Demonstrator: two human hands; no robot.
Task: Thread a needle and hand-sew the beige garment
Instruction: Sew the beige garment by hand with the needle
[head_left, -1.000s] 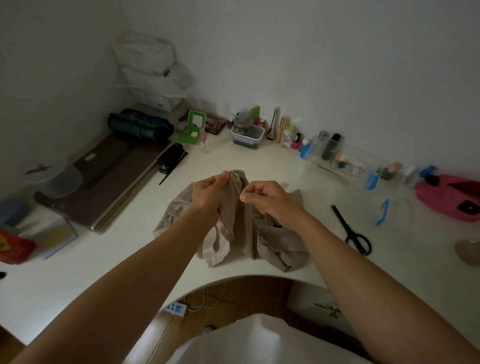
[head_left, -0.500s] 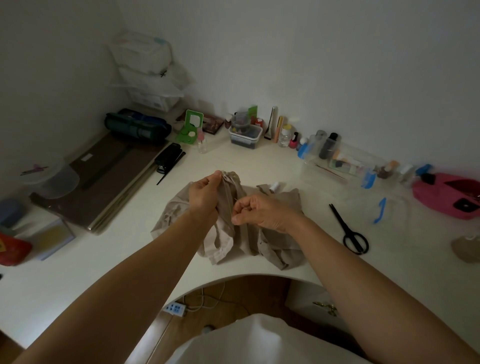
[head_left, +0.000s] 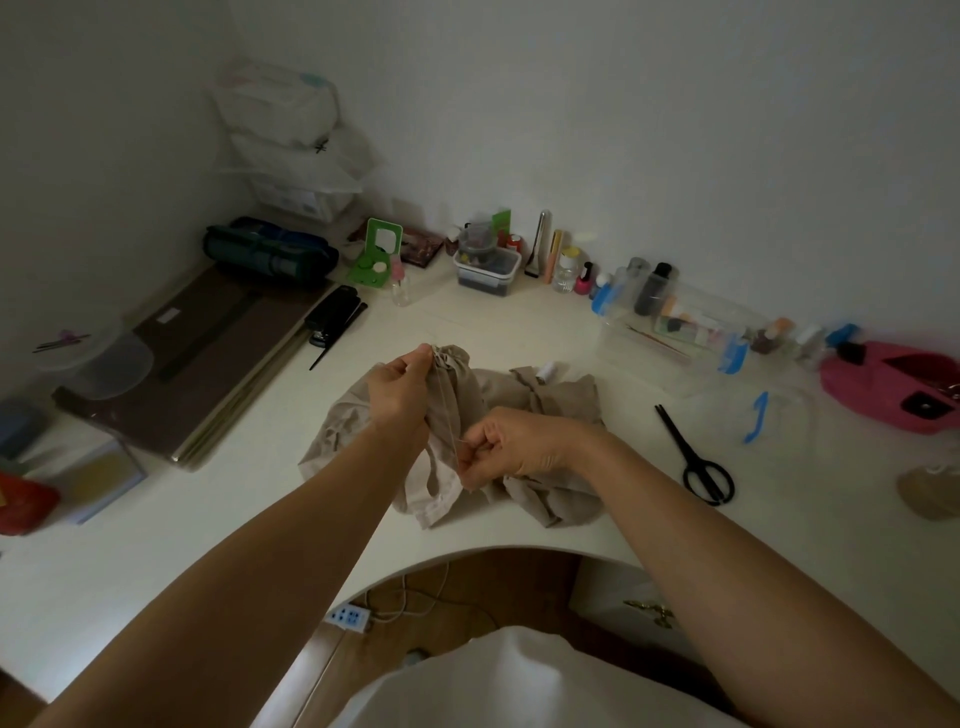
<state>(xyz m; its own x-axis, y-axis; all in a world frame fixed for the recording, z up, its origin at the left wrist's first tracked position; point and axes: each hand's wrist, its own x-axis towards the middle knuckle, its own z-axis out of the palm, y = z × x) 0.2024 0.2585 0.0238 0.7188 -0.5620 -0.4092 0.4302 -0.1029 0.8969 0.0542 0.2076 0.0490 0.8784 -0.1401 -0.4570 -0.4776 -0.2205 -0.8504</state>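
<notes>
Home desk corner, not a shop or lab. Curved white desk (head_left: 519, 322) sits against plain white walls. Upper centre: small pink nail-polish bottle (head_left: 584, 278), green plastic stand mirror (head_left: 376, 254), clear lidded plastic box with blue clips (head_left: 675, 322). Right: black-handled scissors (head_left: 696, 457). Lower centre: white power strip (head_left: 349, 617) on wooden floor. Small white thread spool (head_left: 545, 370) mid-desk.

The left hand (head_left: 402, 392) pinches the beige garment (head_left: 550, 400) by a raised fold. At its five o'clock, the right hand (head_left: 511, 447) pinches thread (head_left: 448, 410).
</notes>
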